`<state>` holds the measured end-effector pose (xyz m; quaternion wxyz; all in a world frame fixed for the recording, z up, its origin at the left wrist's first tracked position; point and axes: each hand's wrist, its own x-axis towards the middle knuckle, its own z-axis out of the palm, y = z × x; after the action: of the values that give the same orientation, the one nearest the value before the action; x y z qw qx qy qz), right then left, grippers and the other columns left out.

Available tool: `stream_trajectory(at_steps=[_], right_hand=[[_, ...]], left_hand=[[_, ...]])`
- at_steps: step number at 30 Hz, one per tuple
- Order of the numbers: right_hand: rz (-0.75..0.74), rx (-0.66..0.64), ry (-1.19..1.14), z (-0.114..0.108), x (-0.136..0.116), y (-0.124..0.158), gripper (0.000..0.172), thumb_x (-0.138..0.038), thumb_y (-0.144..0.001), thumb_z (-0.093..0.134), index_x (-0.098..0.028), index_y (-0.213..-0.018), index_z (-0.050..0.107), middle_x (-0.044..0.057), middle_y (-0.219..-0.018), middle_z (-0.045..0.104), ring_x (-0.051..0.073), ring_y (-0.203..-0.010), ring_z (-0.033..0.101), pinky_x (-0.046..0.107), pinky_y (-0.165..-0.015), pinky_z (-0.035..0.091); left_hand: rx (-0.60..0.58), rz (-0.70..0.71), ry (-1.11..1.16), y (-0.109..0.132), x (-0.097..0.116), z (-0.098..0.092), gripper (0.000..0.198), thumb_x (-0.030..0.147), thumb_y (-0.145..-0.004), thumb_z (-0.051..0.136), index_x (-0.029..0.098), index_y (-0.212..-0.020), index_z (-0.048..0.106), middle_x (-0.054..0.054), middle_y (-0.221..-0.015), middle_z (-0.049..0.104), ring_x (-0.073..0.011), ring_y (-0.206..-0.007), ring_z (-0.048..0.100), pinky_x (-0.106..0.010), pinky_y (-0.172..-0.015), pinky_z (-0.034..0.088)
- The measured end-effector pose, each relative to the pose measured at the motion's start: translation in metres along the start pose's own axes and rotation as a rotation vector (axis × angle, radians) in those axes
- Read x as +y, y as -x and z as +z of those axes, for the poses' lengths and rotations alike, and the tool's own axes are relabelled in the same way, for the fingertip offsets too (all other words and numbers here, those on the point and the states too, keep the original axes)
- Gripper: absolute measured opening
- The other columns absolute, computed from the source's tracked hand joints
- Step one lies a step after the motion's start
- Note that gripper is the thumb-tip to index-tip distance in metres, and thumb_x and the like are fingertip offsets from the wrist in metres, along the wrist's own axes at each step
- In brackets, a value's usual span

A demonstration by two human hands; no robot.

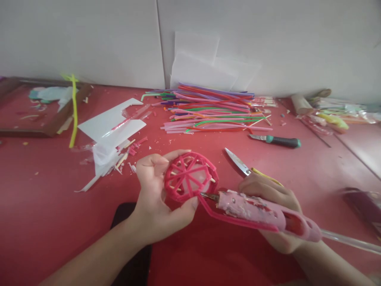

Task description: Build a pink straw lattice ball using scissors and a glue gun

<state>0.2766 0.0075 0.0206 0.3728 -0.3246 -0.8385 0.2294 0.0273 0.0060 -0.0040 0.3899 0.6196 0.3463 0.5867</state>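
Note:
My left hand (157, 198) is closed around the left side of a round pink frame (190, 171) with spokes, its thumb along the lower edge. Short wooden sticks show inside the frame, with something pale and rounded behind the spokes. My right hand (270, 202) grips a pink hot glue gun (250, 208), and its metal nozzle meets the lower right of the rim. A clear glue stick (351, 241) runs out of the gun's back. From the rim, a pink strip (229, 219) extends rightward below the gun. Scissors (237, 161) lie just beyond my right hand.
Many coloured straw-like strips (214, 109) are heaped at the back. A utility knife (275, 141) lies to the right. White card (110, 123) and scraps sit at the left, near a brown tray (47, 129) and a yellow strip (74, 115). A dark flat object (131, 262) lies below my left wrist.

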Motion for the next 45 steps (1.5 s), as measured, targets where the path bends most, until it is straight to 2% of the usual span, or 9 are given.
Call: stream_trajectory(at_steps=[6, 18, 28, 32, 41, 45], right_hand=[[-0.005, 0.023, 0.012, -0.0006, -0.0007, 0.0014, 0.026, -0.019, -0.069, 0.049, -0.019, -0.093, 0.058, 0.005, -0.079, 0.063, 0.018, -0.066, 0.061, 0.035, -0.058, 0.05], [0.017, 0.034, 0.045, -0.0002, -0.0018, 0.0023, 0.019, -0.021, -0.071, 0.046, -0.021, -0.088, 0.054, 0.004, -0.075, 0.057, 0.017, -0.063, 0.055, 0.035, -0.057, 0.045], [-0.021, 0.006, 0.071, -0.004, -0.0014, -0.0001, 0.018, -0.022, -0.073, 0.046, -0.021, -0.088, 0.053, 0.003, -0.074, 0.056, 0.016, -0.061, 0.054, 0.032, -0.056, 0.045], [-0.001, 0.024, 0.09, -0.0034, -0.0042, -0.0004, 0.012, -0.024, -0.077, 0.045, -0.021, -0.086, 0.053, 0.003, -0.073, 0.056, 0.016, -0.06, 0.054, 0.032, -0.055, 0.044], [-0.018, 0.02, 0.133, -0.0077, -0.0018, 0.0003, 0.02, -0.017, -0.071, 0.047, -0.02, -0.089, 0.054, 0.004, -0.075, 0.058, 0.017, -0.061, 0.055, 0.032, -0.054, 0.043], [-0.02, 0.022, 0.136, -0.0082, -0.0026, 0.0001, 0.02, -0.016, -0.07, 0.047, -0.021, -0.088, 0.054, 0.004, -0.074, 0.057, 0.016, -0.061, 0.053, 0.032, -0.053, 0.042]], left_hand=[[-0.011, 0.023, 0.019, -0.002, 0.001, 0.0015, 0.065, 0.001, -0.068, 0.066, 0.03, -0.115, 0.032, -0.011, -0.135, 0.05, -0.0221, -0.118, 0.064, -0.035, -0.087, 0.063], [-0.001, -0.048, 0.063, -0.0004, 0.0033, 0.0015, 0.064, 0.003, -0.069, 0.068, 0.03, -0.113, 0.03, -0.011, -0.135, 0.05, -0.021, -0.122, 0.06, -0.035, -0.092, 0.06], [0.004, -0.045, 0.047, -0.0019, 0.0046, 0.0025, 0.063, 0.002, -0.068, 0.068, 0.031, -0.112, 0.032, -0.01, -0.134, 0.049, -0.0276, -0.117, 0.063, -0.044, -0.085, 0.063], [-0.004, -0.037, 0.048, -0.0028, 0.0048, 0.0024, 0.064, 0.003, -0.069, 0.068, 0.031, -0.113, 0.031, -0.01, -0.134, 0.049, -0.0277, -0.12, 0.062, -0.046, -0.09, 0.062], [-0.026, -0.028, 0.032, -0.0031, 0.0054, 0.0027, 0.059, 0.004, -0.071, 0.066, 0.029, -0.111, 0.03, -0.01, -0.134, 0.047, -0.0212, -0.118, 0.062, -0.037, -0.089, 0.061], [-0.016, -0.036, 0.03, -0.0021, 0.0045, 0.0026, 0.061, 0.003, -0.07, 0.067, 0.029, -0.112, 0.03, -0.011, -0.134, 0.048, -0.0228, -0.118, 0.062, -0.039, -0.088, 0.061]])
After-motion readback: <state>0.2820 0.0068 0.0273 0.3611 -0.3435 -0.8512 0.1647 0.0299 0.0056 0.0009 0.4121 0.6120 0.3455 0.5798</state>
